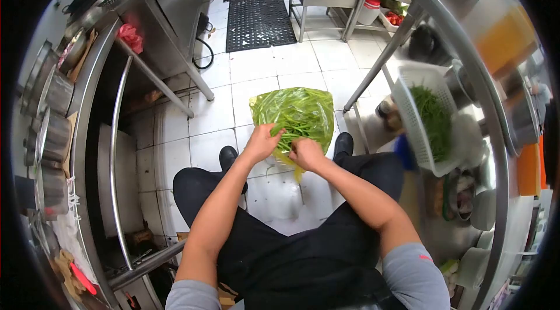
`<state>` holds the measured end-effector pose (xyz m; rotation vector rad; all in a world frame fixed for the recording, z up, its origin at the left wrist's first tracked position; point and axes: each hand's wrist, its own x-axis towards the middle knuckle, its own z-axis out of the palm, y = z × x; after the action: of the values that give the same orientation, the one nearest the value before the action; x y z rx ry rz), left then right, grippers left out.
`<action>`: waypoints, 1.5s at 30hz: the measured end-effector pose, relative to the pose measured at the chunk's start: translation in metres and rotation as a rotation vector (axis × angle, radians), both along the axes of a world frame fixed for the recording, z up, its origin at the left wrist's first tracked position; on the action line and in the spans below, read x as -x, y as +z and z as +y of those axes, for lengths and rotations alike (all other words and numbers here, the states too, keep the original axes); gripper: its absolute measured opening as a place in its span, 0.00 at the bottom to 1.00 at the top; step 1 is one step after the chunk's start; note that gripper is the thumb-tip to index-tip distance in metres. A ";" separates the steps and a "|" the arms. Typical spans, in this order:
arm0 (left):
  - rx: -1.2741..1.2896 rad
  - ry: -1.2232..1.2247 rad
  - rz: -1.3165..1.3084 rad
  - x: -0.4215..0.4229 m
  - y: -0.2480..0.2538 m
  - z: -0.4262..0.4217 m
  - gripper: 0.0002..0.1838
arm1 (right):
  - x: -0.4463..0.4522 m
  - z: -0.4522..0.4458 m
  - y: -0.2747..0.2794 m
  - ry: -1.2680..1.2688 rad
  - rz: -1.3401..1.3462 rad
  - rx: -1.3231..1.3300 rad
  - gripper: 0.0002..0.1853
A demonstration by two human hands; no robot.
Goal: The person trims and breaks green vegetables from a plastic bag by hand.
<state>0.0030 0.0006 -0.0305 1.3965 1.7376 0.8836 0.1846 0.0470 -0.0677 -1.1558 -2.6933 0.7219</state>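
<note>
A clear yellow-green plastic bag (318, 104) of long leafless-looking green stalks (298, 129) is in front of me between my feet, its mouth turned towards me. At the left of that mouth my left hand (262, 143) has its fingers curled over the stalks. My right hand (309, 154) is closed at the right side of the opening, against the stalks and the bag's edge. A yellowish flap of plastic hangs below it. The fingertips of both hands are partly hidden.
A white basket (402, 97) of cut greens (430, 120) sits on the right-hand shelf, behind a metal post (382, 56). Metal pots (55, 135) line the left rack. A black rubber mat (259, 23) lies on the white-tiled floor ahead.
</note>
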 end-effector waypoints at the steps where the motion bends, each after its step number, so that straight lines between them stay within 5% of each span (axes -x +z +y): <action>1: -0.024 -0.047 0.063 -0.001 0.001 -0.003 0.09 | -0.002 0.002 0.011 0.010 0.001 0.002 0.09; 5: -0.080 -0.225 0.200 -0.009 0.006 -0.006 0.16 | -0.017 0.015 0.051 0.025 0.089 0.017 0.09; 7: -0.120 -0.247 0.207 -0.010 0.001 -0.006 0.17 | -0.021 0.017 0.075 -0.097 0.200 0.254 0.10; 10: -0.162 -0.260 0.266 -0.008 0.003 -0.002 0.15 | -0.023 0.022 0.077 -0.054 0.310 0.179 0.09; 14: -0.143 -0.263 0.129 -0.009 0.009 0.001 0.12 | -0.021 0.024 0.070 -0.034 0.288 -0.130 0.09; 18: 0.021 -0.166 -0.057 -0.010 0.021 0.001 0.12 | -0.015 0.032 0.072 -0.328 0.439 0.109 0.08; 23: 0.192 0.016 -0.506 0.001 0.020 0.002 0.12 | -0.022 0.031 0.049 -0.107 0.396 0.199 0.11; 25: 0.174 0.032 -0.506 -0.002 0.020 0.002 0.11 | -0.015 0.022 0.038 -0.069 0.521 0.561 0.12; 30: 0.123 0.050 -0.499 -0.004 0.025 0.001 0.11 | -0.004 0.012 0.024 -0.136 0.507 0.574 0.12; 33: 0.126 0.001 -0.494 -0.005 0.029 -0.002 0.11 | 0.001 0.009 0.026 -0.195 0.456 0.360 0.11; 36: 0.056 0.002 -0.468 -0.005 0.032 -0.002 0.12 | 0.003 0.018 0.019 -0.365 0.631 0.453 0.11; 37: 0.016 0.064 -0.408 0.001 0.026 0.001 0.13 | 0.001 0.018 0.020 -0.364 0.628 0.456 0.11; 40: -0.032 0.142 -0.423 0.015 0.027 0.005 0.13 | -0.004 0.012 0.042 -0.098 0.000 0.214 0.12; 45: -0.049 0.109 -0.487 0.015 0.019 0.004 0.12 | 0.012 -0.007 -0.001 -0.089 0.038 0.110 0.13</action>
<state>-0.0123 0.0047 -0.0112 1.0123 1.4315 1.2159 0.1727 0.0405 -0.0690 -1.2639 -2.5812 0.8779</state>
